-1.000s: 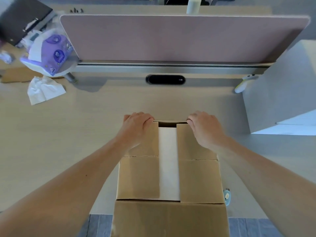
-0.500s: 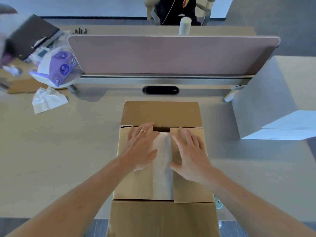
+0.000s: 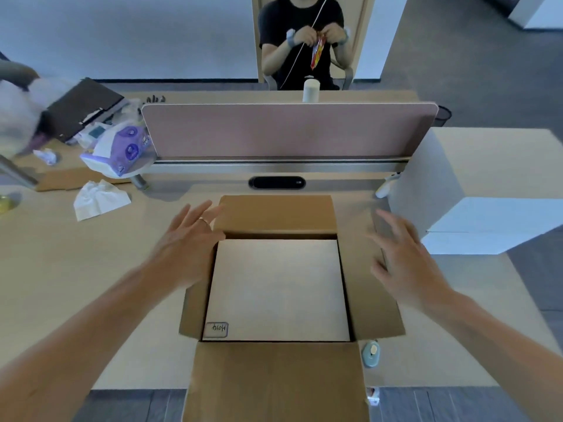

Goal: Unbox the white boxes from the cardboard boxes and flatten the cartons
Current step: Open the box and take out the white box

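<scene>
From the head camera, the cardboard box [image 3: 275, 379] sat on the desk [image 3: 76, 269] with all its flaps open. A white box [image 3: 277, 287] lay inside it. The left hand [image 3: 189, 242] and right hand [image 3: 402, 257] were spread wide over the side flaps, holding nothing.

Two bare forearms [image 3: 91, 324] reach forward from the lower corners. The left hand [image 3: 189, 245] is flat, palm down, fingers [image 3: 195, 213] spread, with a ring [image 3: 202, 220] on one finger. The right hand [image 3: 402, 260] mirrors it, well apart, fingers spread and slightly blurred.
</scene>
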The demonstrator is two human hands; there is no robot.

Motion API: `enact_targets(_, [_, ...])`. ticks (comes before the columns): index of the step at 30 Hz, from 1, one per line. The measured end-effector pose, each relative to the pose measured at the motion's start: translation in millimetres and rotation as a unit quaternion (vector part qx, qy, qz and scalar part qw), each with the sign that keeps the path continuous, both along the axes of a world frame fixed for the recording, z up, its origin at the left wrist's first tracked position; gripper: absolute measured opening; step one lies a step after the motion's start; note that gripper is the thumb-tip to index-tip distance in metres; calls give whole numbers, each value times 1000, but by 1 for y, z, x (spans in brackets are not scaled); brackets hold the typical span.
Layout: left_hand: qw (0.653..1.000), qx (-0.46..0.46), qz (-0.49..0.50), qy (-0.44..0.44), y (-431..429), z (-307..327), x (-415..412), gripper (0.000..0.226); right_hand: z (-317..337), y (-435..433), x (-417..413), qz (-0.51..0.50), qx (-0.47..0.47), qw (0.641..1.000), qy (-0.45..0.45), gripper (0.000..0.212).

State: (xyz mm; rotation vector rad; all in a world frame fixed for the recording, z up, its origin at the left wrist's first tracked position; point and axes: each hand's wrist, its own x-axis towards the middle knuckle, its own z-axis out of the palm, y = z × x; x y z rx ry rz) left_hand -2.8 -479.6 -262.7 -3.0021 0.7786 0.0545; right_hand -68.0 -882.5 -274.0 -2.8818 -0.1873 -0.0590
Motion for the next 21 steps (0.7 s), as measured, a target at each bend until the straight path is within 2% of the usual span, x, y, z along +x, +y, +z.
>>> enact_targets(2, [993,114,16,-28,4,4,-11,49,2,-15,-8,-3,-113,994,5,42])
enact_targets(3, [987,155,35,-7,4,2,-18,43,1,-17,-12,6,-154,988,30,43])
enact_targets(5, [973,181,130,65,3,-7,-33,32,-7,-10,-23,8,-164,982,93,44])
enact_targets(9, [932,-2,281,230,1,-38,-63,39,-31,24,-40,-88,-55,968,228,69])
enact_targets(12, [919,-69,313,230,0,-66,-72,27,-61,36,-44,-115,-16,949,294,84])
enact_targets(15, [897,-125,353,235,2,-81,-74,23,-78,40,-44,-128,81,929,338,72])
enact_targets(18, [877,-166,371,255,3,-80,-71,26,-83,41,-42,-142,136,915,353,65])
enact_targets(21, [878,-198,362,243,3,-68,-70,24,-70,45,-41,-150,126,926,324,69])
